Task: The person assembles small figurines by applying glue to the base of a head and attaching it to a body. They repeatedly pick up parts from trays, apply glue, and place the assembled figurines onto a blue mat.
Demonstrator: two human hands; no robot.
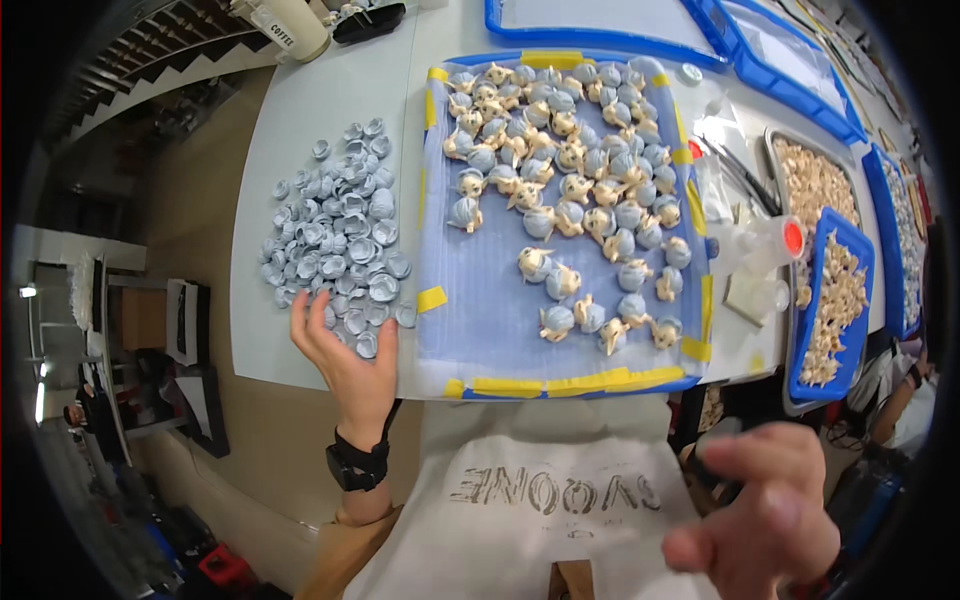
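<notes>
My left hand (352, 370) reaches to the near edge of a heap of small pale blue-grey cup-shaped shells (330, 225) on the left of the table. Its fingers are spread and touch or hover just over the nearest shells; nothing is visibly gripped. Close in front of me at the lower right, my right hand (765, 515) is raised and blurred, its thumb and bent forefinger apart with no held thing discernible. In the middle, a blue-lined tray (480, 330) edged with yellow tape holds many small doll heads (575, 190) with cream faces, pointed ears and blue-grey caps.
Right of the tray stand a blue bin (805, 375) of cream parts, a metal tray (775, 145) of similar parts, and a bottle with a red cap (775, 240). Tweezers (740, 170) lie nearby. More blue trays (610, 40) line the back. A cream cup (290, 30) stands far left.
</notes>
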